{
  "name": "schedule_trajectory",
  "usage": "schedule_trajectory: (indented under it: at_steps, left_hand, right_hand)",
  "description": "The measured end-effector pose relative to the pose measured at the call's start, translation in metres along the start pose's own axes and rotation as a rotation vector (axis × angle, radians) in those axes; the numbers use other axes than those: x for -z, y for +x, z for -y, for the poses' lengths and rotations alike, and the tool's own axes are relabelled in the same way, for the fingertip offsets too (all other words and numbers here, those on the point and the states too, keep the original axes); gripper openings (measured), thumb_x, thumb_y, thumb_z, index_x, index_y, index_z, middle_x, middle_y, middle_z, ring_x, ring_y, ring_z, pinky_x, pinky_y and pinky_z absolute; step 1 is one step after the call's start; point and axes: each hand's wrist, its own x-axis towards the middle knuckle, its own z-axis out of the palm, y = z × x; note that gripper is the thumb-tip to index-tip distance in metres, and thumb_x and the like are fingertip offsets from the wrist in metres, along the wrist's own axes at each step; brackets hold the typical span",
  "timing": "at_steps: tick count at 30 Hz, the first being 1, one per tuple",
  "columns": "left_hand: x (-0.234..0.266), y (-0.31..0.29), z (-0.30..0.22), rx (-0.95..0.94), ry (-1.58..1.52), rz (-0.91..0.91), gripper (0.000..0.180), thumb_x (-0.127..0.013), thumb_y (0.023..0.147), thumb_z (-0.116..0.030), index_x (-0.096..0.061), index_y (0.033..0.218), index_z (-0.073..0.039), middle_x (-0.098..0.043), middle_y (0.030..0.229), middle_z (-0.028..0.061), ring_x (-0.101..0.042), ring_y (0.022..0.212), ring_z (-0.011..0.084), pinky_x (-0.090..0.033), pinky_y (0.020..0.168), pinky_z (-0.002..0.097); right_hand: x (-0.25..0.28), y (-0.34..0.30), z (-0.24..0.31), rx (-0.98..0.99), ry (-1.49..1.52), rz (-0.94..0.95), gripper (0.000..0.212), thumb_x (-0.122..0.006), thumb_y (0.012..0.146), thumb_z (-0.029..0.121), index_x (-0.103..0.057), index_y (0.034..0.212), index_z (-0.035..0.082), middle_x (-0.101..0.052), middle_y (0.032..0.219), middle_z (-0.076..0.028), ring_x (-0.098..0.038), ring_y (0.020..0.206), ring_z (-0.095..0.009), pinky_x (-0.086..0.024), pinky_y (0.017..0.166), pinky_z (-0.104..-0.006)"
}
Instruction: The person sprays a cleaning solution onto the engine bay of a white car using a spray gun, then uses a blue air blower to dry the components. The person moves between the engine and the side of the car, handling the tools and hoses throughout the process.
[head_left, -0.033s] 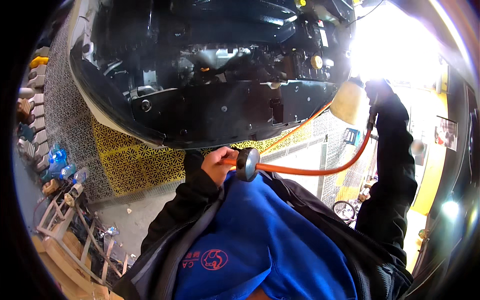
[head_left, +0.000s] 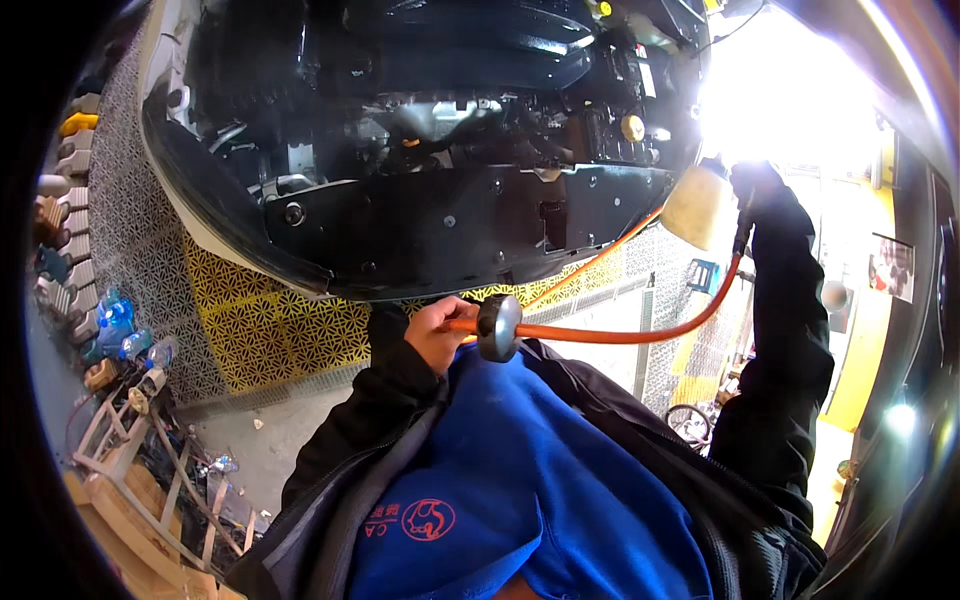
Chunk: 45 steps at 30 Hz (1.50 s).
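Raised at the upper right, my right hand [head_left: 758, 185] is closed around the handle of a spray gun, its fingers partly lost in dark sleeve and glare. A pale yellowish cup [head_left: 697, 207] hangs from the gun beside the car's edge. From the gun an orange hose [head_left: 615, 336] curves down and back to my left hand [head_left: 435, 334], whose fingers wrap it in front of my chest. A dark round disc-like piece [head_left: 498, 328] sits around the hose, just right of that hand. Ahead is the black underside of a car [head_left: 400, 215], with panels, bolts and openings.
Yellow and grey grating [head_left: 270, 330] covers the floor below the car. Plastic bottles [head_left: 118, 320] and a wooden frame [head_left: 120, 430] stand at the left. More orange hose runs behind the car's lower edge. A bicycle wheel [head_left: 688, 424] shows at the right, under strong glare.
The orange hose between my hands has shifted slightly upward, its bend a little to the left. Both hands keep their hold.
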Motion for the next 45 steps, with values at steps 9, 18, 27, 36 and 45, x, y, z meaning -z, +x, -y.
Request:
schedule_trajectory:
  at_steps: [9, 18, 27, 36, 45]
  left_hand:
    - [-0.014, -0.004, -0.015, 0.030, 0.058, -0.086, 0.011, -0.060, 0.083, 0.003, -0.061, 0.093, -0.001, -0.060, 0.085, -0.0002, -0.052, 0.079, 0.0070, -0.043, 0.073, 0.0213]
    - [0.005, -0.007, -0.001, -0.060, -0.179, -0.098, 0.008, -0.058, 0.093, -0.005, -0.060, 0.097, 0.001, -0.061, 0.087, 0.0005, -0.054, 0.083, 0.0068, -0.044, 0.079, 0.0226]
    - [0.006, -0.005, -0.010, -0.050, -0.045, -0.159, 0.013, -0.048, 0.089, 0.003, -0.060, 0.092, 0.000, -0.057, 0.081, -0.0019, -0.048, 0.076, 0.0066, -0.041, 0.073, 0.0209]
    - [0.017, 0.009, -0.038, 0.002, 0.033, -0.074, 0.024, -0.060, 0.096, -0.024, -0.060, 0.094, 0.000, -0.064, 0.082, 0.0034, -0.062, 0.073, 0.0104, -0.052, 0.068, 0.0255]
    - [0.016, 0.000, -0.014, 0.042, 0.056, -0.035, 0.010, -0.053, 0.087, 0.000, -0.060, 0.095, 0.001, -0.064, 0.087, 0.0066, -0.063, 0.077, 0.0130, -0.054, 0.073, 0.0274]
  right_hand:
    - [-0.026, 0.002, 0.034, -0.044, 0.152, 0.289, 0.022, -0.059, 0.091, 0.023, -0.053, 0.103, 0.005, -0.048, 0.065, 0.003, -0.045, 0.050, -0.007, -0.033, 0.039, -0.0199]
    - [-0.136, 0.049, 0.041, -0.018, -0.111, 0.355, 0.021, -0.062, 0.089, 0.027, -0.058, 0.085, 0.007, -0.048, 0.063, 0.000, -0.046, 0.049, -0.012, -0.036, 0.041, -0.0252]
    - [-0.114, 0.032, -0.009, 0.132, 0.002, 0.173, 0.016, -0.061, 0.089, 0.017, -0.061, 0.088, 0.002, -0.048, 0.057, -0.002, -0.046, 0.043, -0.013, -0.034, 0.038, -0.0275]
    - [0.030, 0.038, -0.086, 0.002, 0.329, -0.096, 0.014, -0.056, 0.089, 0.027, -0.049, 0.083, 0.016, -0.043, 0.053, 0.000, -0.042, 0.041, -0.014, -0.035, 0.037, -0.0259]
    - [-0.058, 0.032, -0.040, 0.151, 0.384, -0.092, 0.012, -0.053, 0.092, 0.020, -0.057, 0.101, 0.015, -0.039, 0.064, 0.007, -0.040, 0.052, -0.007, -0.030, 0.040, -0.0235]
